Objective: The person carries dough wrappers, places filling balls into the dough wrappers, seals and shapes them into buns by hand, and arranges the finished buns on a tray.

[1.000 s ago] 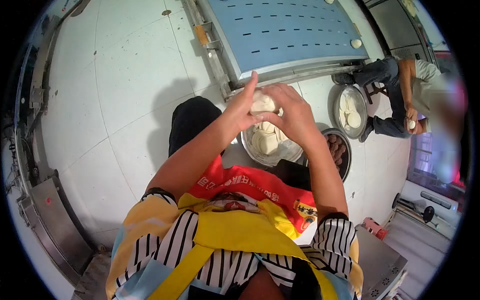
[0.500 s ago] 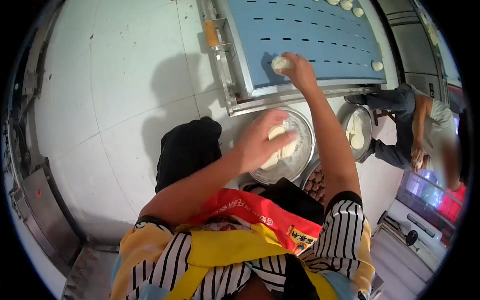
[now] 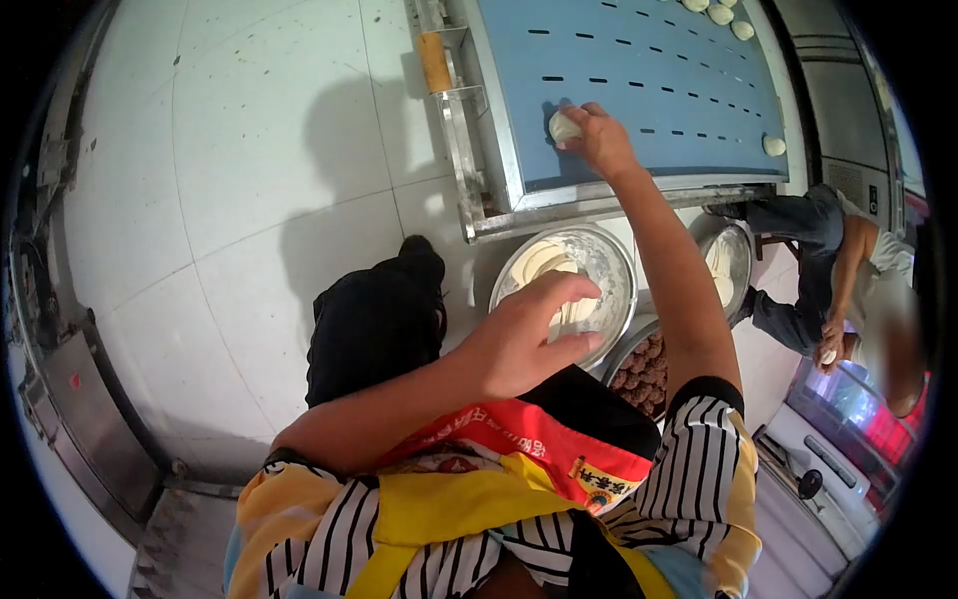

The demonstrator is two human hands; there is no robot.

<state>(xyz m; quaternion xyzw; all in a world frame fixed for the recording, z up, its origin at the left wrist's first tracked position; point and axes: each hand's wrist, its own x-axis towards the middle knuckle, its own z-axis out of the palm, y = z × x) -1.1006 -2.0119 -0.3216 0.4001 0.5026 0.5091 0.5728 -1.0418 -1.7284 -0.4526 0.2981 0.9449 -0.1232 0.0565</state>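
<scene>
while the right hand (image 3: 604, 140) reaches over the near edge of the blue tray (image 3: 689, 95) at the upper centre of the frame, its fingers and thumb close around a pale dough ball (image 3: 565, 127), gripping it from the right side. the dough ball is near the tray's lower left corner, a dark shadow close beside it; whether it bears fully on the surface cannot be told. more dough pieces (image 3: 742, 30) sit at the tray's upper right, and a single piece (image 3: 774, 146) lies near its lower right corner.

at the centre of the frame the left hand (image 3: 524, 344) is open and holds nothing visible, thumb and fingers parted, in front of the lower left part of a metal bowl (image 3: 613, 255). flat dough rounds (image 3: 539, 262) lie inside that bowl. just below and right of it, partly hidden by the right forearm, a second bowl (image 3: 621, 351) holds brown balls (image 3: 644, 374). farther right stands a third bowl (image 3: 740, 260) with pale rounds (image 3: 720, 262). at the right edge another person (image 3: 848, 265) sits, hands (image 3: 833, 334) together around a small pale piece (image 3: 828, 355).
</scene>
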